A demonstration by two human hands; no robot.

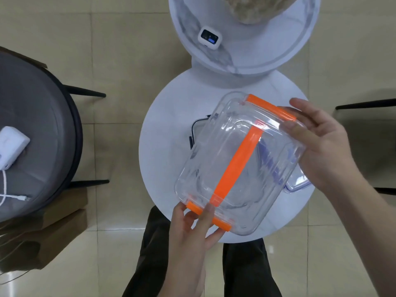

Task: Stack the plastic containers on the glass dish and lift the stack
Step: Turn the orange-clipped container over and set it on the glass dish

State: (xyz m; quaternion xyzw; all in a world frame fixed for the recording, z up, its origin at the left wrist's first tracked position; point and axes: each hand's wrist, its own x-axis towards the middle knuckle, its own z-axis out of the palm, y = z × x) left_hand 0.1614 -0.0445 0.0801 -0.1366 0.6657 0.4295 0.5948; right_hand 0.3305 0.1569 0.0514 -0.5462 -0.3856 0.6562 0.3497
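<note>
A clear plastic container with an orange handle and orange side clips hangs tilted above the round white table. My left hand grips its near end at the orange clip. My right hand holds its far right end, fingers spread along the side. Under it lies a dark-rimmed container, mostly hidden, and a clear lidded dish pokes out at the right. Through the clear plastic I see blue markings; what they belong to I cannot tell.
A second, marbled round table stands behind, carrying a small white device and a woven object. A grey round chair at left holds a white power bank with a cable. My legs are below the table.
</note>
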